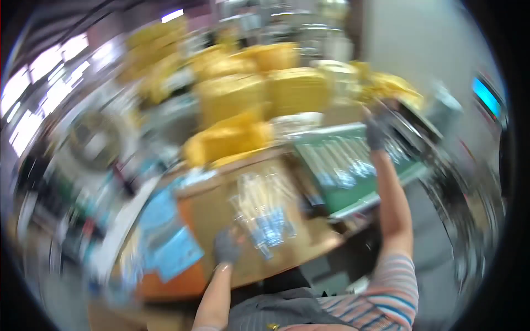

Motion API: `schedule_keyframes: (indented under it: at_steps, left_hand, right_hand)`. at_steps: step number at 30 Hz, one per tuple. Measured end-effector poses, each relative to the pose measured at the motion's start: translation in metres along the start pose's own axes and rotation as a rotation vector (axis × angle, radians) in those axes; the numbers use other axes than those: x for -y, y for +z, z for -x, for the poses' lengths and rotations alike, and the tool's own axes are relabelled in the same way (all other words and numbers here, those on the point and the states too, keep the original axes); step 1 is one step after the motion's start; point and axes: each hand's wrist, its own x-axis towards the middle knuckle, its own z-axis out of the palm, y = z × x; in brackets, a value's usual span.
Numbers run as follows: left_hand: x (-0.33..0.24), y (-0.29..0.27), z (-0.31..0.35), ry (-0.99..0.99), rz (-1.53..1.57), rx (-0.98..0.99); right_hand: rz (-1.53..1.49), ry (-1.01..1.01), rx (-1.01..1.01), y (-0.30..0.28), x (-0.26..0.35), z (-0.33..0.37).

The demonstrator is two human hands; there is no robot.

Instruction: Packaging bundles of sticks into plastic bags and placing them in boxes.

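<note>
My left hand (226, 248), in a grey glove with bare fingertips, is low at the left edge of a pile of slim pale sticks with blue ends in clear wrapping (268, 212). The pile lies on brown cardboard (212, 207). Motion smears the fingers, so their grip does not show. My right hand (375, 132), gloved the same way, is stretched out over the far part of a green conveyor belt (345, 193). A row of similar wrapped sticks (337, 157) lies across that belt. What the right fingers do is blurred too.
Blue sheets or packets (176, 254) lie on an orange surface (176, 284) at the left. Yellow bags (232, 96) are stacked behind the table, with an open yellow bag (229, 138) nearer. A dark machine part (411, 124) borders the belt's far right; a lit screen (487, 98) hangs beyond.
</note>
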Motion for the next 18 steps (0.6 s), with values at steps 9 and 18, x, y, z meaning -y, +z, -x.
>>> schedule_keyframes:
  at_steps: [9, 18]
  left_hand:
    - [0.010, 0.007, 0.016, 0.029, 0.076, -0.048]
    - [-0.025, -0.040, 0.069, 0.003, 0.021, 0.143]
  right_hand:
    - [-0.500, -0.181, -0.278, -0.179, 0.193, -0.053]
    - [-0.742, -0.686, 1.098, -0.045, 0.285, 0.285]
